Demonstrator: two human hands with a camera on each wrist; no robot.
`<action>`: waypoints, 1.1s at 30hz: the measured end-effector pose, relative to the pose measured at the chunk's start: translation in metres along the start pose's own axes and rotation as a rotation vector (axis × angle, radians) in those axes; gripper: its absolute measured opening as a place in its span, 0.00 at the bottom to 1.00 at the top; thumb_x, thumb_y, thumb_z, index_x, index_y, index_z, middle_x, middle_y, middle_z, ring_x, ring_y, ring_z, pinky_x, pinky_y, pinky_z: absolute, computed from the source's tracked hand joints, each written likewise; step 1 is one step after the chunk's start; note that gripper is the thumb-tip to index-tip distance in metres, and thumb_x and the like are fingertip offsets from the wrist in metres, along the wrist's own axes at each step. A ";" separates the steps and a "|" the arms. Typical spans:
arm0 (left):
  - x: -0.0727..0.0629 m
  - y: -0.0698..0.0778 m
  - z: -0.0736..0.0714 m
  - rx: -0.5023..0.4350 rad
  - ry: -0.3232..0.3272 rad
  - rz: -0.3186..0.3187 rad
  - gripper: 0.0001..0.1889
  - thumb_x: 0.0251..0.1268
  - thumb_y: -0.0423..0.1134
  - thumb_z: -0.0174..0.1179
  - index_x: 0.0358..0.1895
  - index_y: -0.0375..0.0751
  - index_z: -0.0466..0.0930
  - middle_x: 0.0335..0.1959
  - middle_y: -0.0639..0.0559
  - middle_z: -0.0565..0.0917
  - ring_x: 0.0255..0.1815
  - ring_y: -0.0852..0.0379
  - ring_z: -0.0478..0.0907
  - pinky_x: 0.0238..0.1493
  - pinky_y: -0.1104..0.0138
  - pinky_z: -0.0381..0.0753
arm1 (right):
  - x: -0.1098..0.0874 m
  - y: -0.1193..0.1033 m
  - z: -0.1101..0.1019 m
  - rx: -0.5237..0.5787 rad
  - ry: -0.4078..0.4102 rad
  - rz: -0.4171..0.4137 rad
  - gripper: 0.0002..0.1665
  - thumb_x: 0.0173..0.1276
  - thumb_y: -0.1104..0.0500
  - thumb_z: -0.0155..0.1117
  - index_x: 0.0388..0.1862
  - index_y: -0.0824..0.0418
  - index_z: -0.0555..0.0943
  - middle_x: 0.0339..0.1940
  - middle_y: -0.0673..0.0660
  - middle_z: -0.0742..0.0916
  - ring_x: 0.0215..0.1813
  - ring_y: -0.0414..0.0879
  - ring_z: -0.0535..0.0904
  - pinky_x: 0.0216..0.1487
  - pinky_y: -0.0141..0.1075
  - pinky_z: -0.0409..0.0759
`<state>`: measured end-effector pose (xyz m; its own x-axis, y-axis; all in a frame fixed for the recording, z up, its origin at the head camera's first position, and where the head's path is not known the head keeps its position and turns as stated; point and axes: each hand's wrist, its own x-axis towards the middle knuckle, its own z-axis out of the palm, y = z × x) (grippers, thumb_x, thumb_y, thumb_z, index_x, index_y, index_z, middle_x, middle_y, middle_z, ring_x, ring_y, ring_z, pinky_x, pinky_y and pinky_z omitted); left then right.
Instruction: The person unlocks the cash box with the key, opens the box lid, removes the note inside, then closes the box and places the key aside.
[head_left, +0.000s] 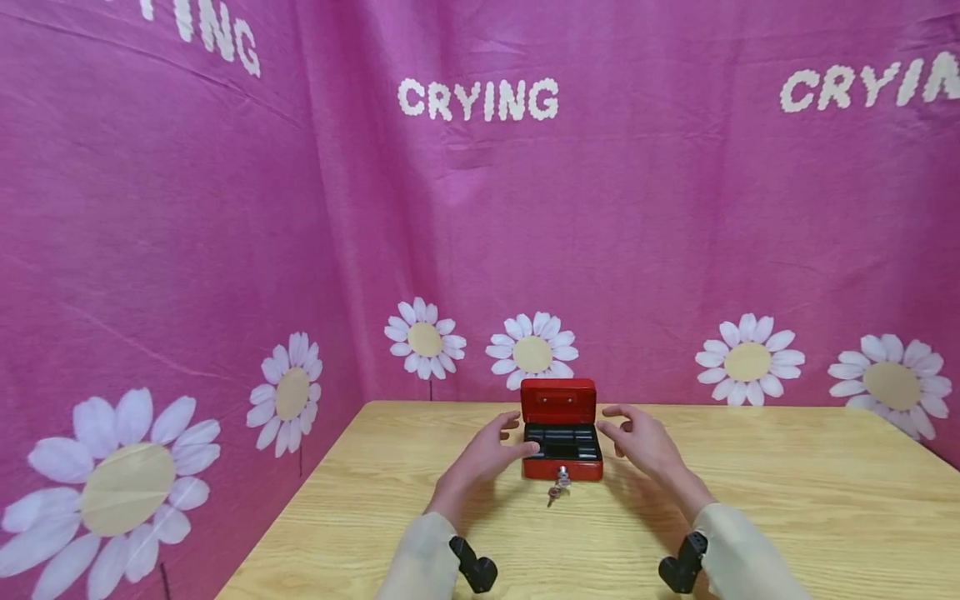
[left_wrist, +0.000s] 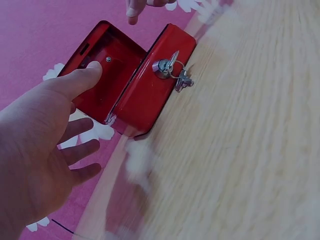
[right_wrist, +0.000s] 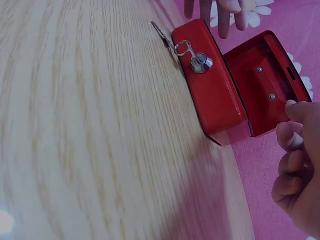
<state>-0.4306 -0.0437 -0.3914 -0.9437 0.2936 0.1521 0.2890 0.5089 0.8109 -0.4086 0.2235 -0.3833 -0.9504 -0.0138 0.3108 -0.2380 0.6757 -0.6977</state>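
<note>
A red cash box (head_left: 583, 472) is set on the wooden table (head_left: 795, 492), near its far edge, at 5 o'clock from the middle of the head view. Its lid (head_left: 558, 403) is raised at 12 o'clock, and a black tray (head_left: 562, 450) is seen inside. A round silver lock (left_wrist: 161, 69) is mounted on the front wall, at 6 o'clock; a key is inserted in it, and from this a ring with another key (head_left: 553, 494) is hung toward 7 o'clock.

The left hand (head_left: 489, 452) is held at 9 o'clock from the box, its fingers slightly spread and nothing gripped; the thumb is extended over the box's side, and whether the rim is touched cannot be told. The right hand (head_left: 641, 442) is held at 3 o'clock, its fingers loosely bent and close together with nothing pinched; contact between its thumb and the box cannot be told either.

Black devices (head_left: 474, 568) are worn at both wrists, beside pale sleeves (head_left: 423, 554). Beyond the table, a magenta cloth (head_left: 637, 208) is hung, printed with white daisies (head_left: 748, 362) and, at 11 o'clock from the box, the word "CRYING" (head_left: 478, 100).
</note>
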 end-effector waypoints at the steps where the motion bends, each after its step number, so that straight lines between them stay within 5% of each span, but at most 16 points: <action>1: 0.000 0.000 0.001 0.000 0.000 0.002 0.38 0.63 0.54 0.66 0.75 0.50 0.63 0.71 0.47 0.72 0.71 0.41 0.68 0.67 0.40 0.71 | 0.000 0.001 0.000 -0.003 -0.002 -0.007 0.28 0.73 0.47 0.59 0.63 0.64 0.75 0.16 0.52 0.78 0.23 0.43 0.73 0.24 0.33 0.62; 14: -0.012 -0.009 0.012 -0.068 0.057 -0.020 0.39 0.61 0.50 0.69 0.74 0.46 0.64 0.72 0.46 0.71 0.70 0.39 0.68 0.66 0.40 0.71 | 0.001 -0.003 0.009 0.019 -0.046 0.021 0.26 0.72 0.50 0.62 0.61 0.64 0.77 0.17 0.52 0.78 0.22 0.43 0.72 0.23 0.32 0.62; 22: -0.013 -0.015 0.017 -0.073 0.031 -0.049 0.42 0.58 0.52 0.71 0.75 0.48 0.63 0.74 0.46 0.69 0.72 0.39 0.68 0.66 0.41 0.73 | -0.002 -0.003 0.015 0.008 -0.048 0.024 0.25 0.71 0.52 0.63 0.61 0.64 0.77 0.21 0.56 0.80 0.22 0.42 0.72 0.21 0.31 0.64; 33: -0.009 -0.020 0.029 -0.079 0.009 0.004 0.41 0.59 0.50 0.70 0.75 0.48 0.63 0.73 0.45 0.69 0.74 0.39 0.65 0.73 0.40 0.63 | -0.002 -0.004 0.022 -0.067 0.005 0.022 0.22 0.70 0.51 0.63 0.57 0.62 0.79 0.32 0.56 0.86 0.30 0.44 0.76 0.29 0.34 0.70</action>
<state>-0.4232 -0.0329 -0.4250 -0.9443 0.2876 0.1600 0.2792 0.4425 0.8522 -0.4098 0.2043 -0.3955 -0.9543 0.0048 0.2989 -0.2030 0.7236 -0.6597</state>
